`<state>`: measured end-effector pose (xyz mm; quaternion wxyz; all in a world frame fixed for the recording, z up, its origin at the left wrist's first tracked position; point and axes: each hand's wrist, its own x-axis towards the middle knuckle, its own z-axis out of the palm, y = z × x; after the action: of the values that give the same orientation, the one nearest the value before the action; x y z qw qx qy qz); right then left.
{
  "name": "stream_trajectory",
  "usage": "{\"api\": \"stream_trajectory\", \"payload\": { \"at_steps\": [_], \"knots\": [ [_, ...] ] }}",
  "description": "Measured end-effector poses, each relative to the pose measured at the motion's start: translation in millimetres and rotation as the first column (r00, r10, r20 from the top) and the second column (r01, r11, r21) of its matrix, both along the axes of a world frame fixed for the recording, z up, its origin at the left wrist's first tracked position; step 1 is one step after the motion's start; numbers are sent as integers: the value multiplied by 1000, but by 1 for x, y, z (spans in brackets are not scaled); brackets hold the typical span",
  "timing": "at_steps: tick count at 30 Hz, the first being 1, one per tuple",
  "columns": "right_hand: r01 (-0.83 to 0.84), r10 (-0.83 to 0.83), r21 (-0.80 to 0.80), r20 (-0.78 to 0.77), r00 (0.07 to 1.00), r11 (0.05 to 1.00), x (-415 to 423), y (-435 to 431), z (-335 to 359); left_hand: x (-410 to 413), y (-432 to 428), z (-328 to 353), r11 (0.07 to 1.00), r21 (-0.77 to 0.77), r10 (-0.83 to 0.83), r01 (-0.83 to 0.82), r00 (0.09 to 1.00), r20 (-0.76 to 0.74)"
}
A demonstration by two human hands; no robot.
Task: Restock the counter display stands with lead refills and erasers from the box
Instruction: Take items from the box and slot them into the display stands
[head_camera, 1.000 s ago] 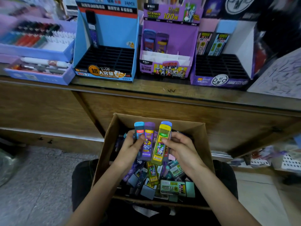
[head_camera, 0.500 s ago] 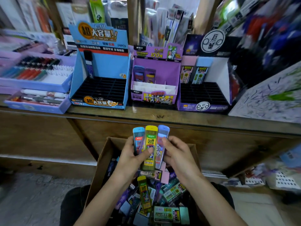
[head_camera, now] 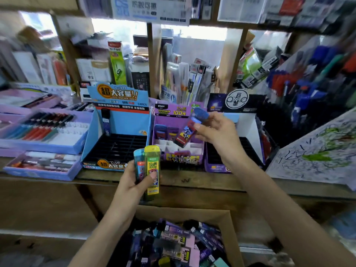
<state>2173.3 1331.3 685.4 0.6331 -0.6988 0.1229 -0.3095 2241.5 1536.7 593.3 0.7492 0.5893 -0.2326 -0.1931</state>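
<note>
Yellow refill case [head_camera: 152, 170], teal refill case [head_camera: 139, 167], red refill case [head_camera: 184, 132] (blue cap); purple stand [head_camera: 183, 158].

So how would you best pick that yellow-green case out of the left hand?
Pinch its top end from above. The yellow-green case stands upright, its top clear of the left hand, whose thumb covers the lower front; the teal case sits against one side.

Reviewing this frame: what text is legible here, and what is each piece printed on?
"超大容量!!", "1-10", "24PCS": header of the blue display stand.
"ULTRAMAN", "100": header of the purple display stand.
"1-10", "大容量": front lip of the blue display stand.
Too blurred to read: overhead sign, labels on the green refill case and the blue-capped refill case.
</note>
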Motion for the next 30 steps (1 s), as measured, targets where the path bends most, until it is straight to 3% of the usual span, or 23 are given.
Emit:
{"api": "stream_trajectory", "payload": {
  "at_steps": [7,12,15,18,21,25,28,30],
  "knots": [
    [59,-76,-426,-22,997,903,69,15,-2,12,7,11,998,-45,40,-40,999,-6],
    [49,-121,-493,-116,986,868,93,10,-20,14,12,12,998,-56,37,-38,999,-30],
    [82,-234,-642,-156,960,762,101,8,-37,13,13,12,997,-58,39,-41,999,-36],
    [8,-333,-764,-271,903,645,106,6,-47,12,13,14,998,-48,36,-38,999,-39],
    [7,-332,-731,-302,894,683,98,10,-42,13,13,15,998,-40,39,-41,998,-55],
    [95,-240,-673,-125,963,733,60,30,-26,15,12,15,999,-20,47,-49,997,-56],
    [-163,50,-473,-242,969,866,31,53,-23,16,5,16,1000,6,17,-16,999,-28],
    [-290,174,-354,-326,929,889,22,61,-28,14,0,16,1000,12,-10,10,1000,-14]
  ]
}}
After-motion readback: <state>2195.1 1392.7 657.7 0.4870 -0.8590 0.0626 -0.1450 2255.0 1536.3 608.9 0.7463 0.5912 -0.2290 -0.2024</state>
